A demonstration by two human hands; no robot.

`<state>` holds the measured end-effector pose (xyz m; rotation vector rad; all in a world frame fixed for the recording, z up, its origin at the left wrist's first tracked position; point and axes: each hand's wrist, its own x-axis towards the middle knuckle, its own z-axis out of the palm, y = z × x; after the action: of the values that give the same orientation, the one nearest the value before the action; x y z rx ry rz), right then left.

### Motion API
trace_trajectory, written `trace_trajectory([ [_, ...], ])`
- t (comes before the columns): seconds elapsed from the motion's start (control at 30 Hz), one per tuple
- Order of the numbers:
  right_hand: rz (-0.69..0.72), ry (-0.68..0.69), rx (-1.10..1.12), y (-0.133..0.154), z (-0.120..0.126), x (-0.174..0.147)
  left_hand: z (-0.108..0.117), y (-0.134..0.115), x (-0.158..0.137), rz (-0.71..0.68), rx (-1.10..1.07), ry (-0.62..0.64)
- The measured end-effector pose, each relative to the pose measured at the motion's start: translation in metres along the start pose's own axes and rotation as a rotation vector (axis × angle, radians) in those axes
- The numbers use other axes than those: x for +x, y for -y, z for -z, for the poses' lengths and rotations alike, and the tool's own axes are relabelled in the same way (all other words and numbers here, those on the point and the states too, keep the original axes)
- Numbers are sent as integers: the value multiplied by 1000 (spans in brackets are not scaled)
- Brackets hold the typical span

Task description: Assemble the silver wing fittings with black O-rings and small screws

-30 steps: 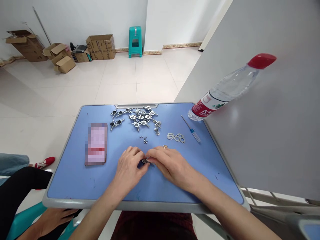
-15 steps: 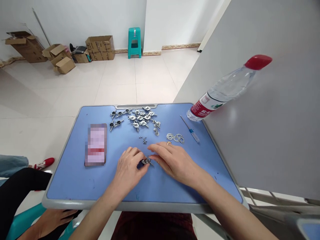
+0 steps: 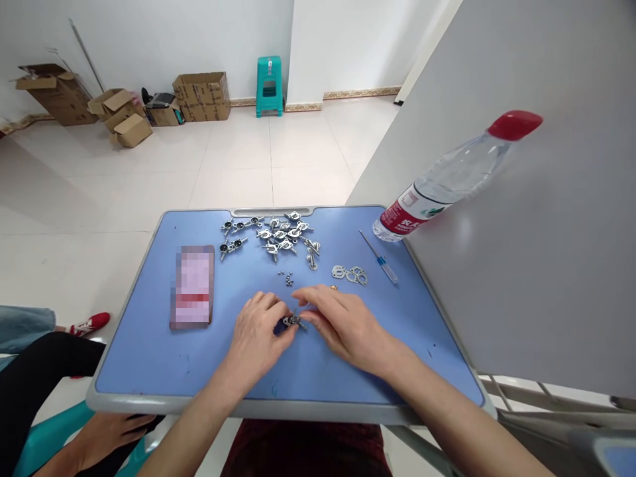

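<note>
My left hand (image 3: 259, 331) pinches a small silver metal fitting (image 3: 292, 320) with a flange and thin stems, just above the table's front middle. From the other side, the curled thumb and fingers of my right hand (image 3: 345, 326) close in on the same fitting, thumb against its right end. Exactly what the right fingertips grip is partly hidden. Beyond the hands lie several tiny metal screws or nuts (image 3: 289, 280). Flat silver flange plates (image 3: 350, 273) rest past my right hand. Similar metal fittings (image 3: 282, 235) are heaped at the back, some with black round centres (image 3: 237, 244).
The blue table (image 3: 149, 361) also holds a phone (image 3: 193, 286) at left, a blue-handled screwdriver (image 3: 380, 260) and a red-capped water bottle (image 3: 422, 199) at right. A grey panel (image 3: 536, 265) borders the right side. Another person's hand (image 3: 106, 434) shows low at left.
Both hands stay at the fitting. The right fingers have shifted and turned slightly around its right end. The whole view has moved a little.
</note>
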<state>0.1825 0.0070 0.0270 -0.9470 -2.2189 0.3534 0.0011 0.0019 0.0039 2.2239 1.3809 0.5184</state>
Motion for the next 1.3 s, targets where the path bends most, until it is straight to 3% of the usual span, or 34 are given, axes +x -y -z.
trace_trajectory([
  [0.13, 2, 2, 163, 0, 4, 0, 0, 0, 0, -7, 2, 3],
  [0.27, 59, -107, 45, -1, 0, -2, 2, -2, 0, 15, 8, 11],
  [0.47, 54, -27, 87, -2, 4, -2, 0, -1, 0, -2, -16, -14],
  [0.7, 76, -151, -66, -8, 0, -3, 1, 0, 1, 0, 17, 7],
  [0.9, 13, -21, 106, -7, 5, -2, 2, -1, 1, -4, 6, 12],
  [1.1, 35, -117, 38, -8, -3, -4, 2, -2, 3, 19, 10, 36],
  [1.3, 64, -40, 172, -9, -1, -5, 3, -3, 4, 22, 2, 38],
])
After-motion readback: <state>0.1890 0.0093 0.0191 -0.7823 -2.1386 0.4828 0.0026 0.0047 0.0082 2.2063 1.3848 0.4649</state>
